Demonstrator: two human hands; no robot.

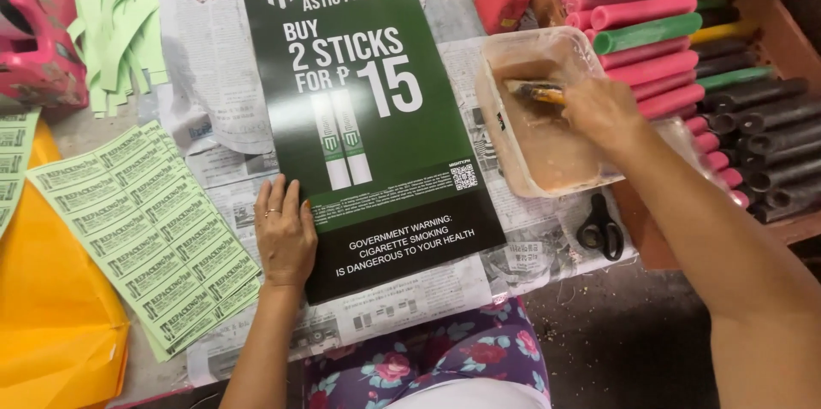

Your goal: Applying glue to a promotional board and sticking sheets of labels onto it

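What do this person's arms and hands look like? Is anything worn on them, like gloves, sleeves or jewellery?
Both arms are bare right up to the frame's edge: no sleeves and no gloves. The left hand wears a thin ring on one finger. The right hand shows no ring, watch or bracelet from this angle. Lower down, floral-patterned clothing in purple, pink and teal shows at the lap.

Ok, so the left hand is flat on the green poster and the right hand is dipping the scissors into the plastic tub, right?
Not quite. The head view shows the right hand dipping a brush into the plastic tub, not the scissors. The scissors lie untouched on the newspaper below the tub. The rest holds: the left hand is flat on the green poster.
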